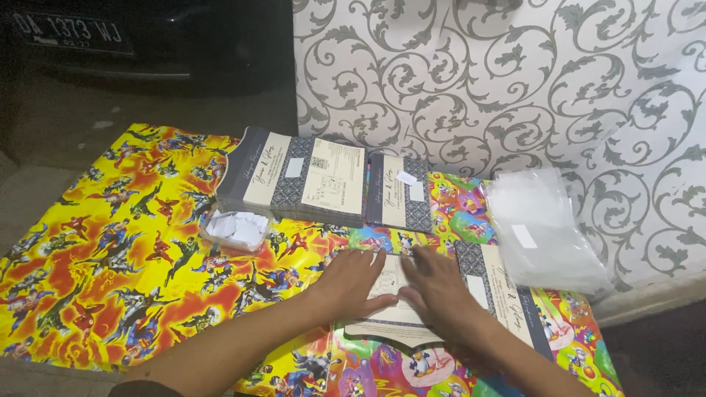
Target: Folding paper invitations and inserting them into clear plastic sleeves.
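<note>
Both hands flat on card

Left hand (pixel 355 283) and right hand (pixel 439 290) lie palm-down, fingers spread, pressing an unfolded cream card (pixel 390 312) at 6 o'clock on the cartoon-print mat (pixel 110 250). Small clear tray (pixel 237 229) at 10 o'clock holds white paper slips (pixel 239 224); card stack (pixel 301 180) at 12, clear sleeves (pixel 540 228) at 3

Paper cards, glossy mat, clear plastic.
Matt cream-and-grey paper card (pixel 397 294) under both hands; beneath it a glossy, smooth printed plastic mat (pixel 110 250). Right of the card, thin shiny clear plastic sleeves (pixel 544 228). Beyond, a matt card stack (pixel 301 176).
</note>
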